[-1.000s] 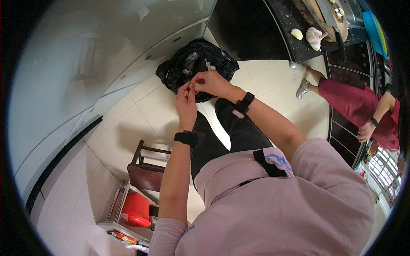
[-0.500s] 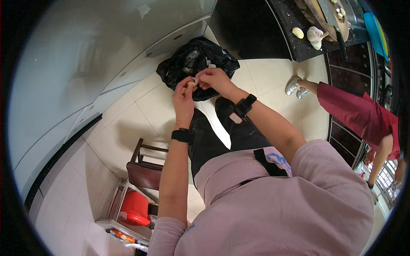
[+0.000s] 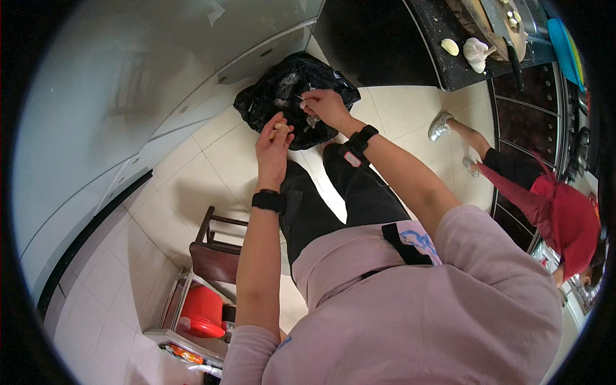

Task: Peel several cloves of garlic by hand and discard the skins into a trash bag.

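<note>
Over a black bin bag [image 3: 253,96], both my hands are raised in front of my legs. My left hand [image 3: 273,146] is closed around a pale garlic clove [image 3: 278,129]. A short way to its right, my right hand [image 3: 327,108] pinches a small whitish flake, likely garlic skin [image 3: 301,98], above the bag's opening. The flake is too small to make out well. Scraps of pale peel [image 3: 312,120] lie inside the bag. On the dark counter at the far right are a garlic bulb [image 3: 475,54] and a loose clove [image 3: 450,47].
A knife [image 3: 512,59] lies on a wooden chopping board [image 3: 471,14] beside several small cloves, its handle past the counter edge [image 3: 443,80]. A person in red [image 3: 564,218] stands at the right. A brown wooden chair [image 3: 215,260] is at the left, near a red container [image 3: 204,311].
My hands have come apart. The right one has moved up and away with the flake, while the left keeps the clove. The person in red has shifted and bent over.
</note>
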The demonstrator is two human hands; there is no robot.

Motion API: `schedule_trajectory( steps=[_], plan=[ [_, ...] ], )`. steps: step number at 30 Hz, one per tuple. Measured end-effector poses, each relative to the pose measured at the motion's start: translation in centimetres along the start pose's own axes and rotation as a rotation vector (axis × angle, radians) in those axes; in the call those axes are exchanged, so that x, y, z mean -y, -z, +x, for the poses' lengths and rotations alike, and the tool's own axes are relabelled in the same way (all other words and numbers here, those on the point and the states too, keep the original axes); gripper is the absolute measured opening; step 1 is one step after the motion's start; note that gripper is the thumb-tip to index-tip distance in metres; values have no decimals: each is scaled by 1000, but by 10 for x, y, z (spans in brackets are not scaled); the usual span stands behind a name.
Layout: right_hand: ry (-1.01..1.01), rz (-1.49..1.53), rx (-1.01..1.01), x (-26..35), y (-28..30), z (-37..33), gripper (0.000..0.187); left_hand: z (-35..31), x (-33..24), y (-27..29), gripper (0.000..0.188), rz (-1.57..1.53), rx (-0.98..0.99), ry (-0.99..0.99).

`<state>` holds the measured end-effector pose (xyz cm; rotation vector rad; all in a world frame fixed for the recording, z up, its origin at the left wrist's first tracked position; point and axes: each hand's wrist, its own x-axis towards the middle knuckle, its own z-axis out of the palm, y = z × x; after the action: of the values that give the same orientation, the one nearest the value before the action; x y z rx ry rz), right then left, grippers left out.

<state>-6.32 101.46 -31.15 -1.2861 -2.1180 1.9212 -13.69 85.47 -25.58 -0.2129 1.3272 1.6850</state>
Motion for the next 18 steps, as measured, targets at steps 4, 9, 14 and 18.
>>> schedule_trajectory(
  steps=[4,9,14,18],
  plan=[
    [-3,-41,-21,-2,-5,3,22,3,3,2,35,127,-26,-16],
    [129,-275,-46,-19,-9,15,20,3,8,1,35,174,-97,-19],
    [116,-392,-35,-19,-13,17,20,3,16,14,31,127,-117,-40],
    [98,-318,-41,-34,-14,24,23,3,21,16,30,109,-101,-53]
  ],
)
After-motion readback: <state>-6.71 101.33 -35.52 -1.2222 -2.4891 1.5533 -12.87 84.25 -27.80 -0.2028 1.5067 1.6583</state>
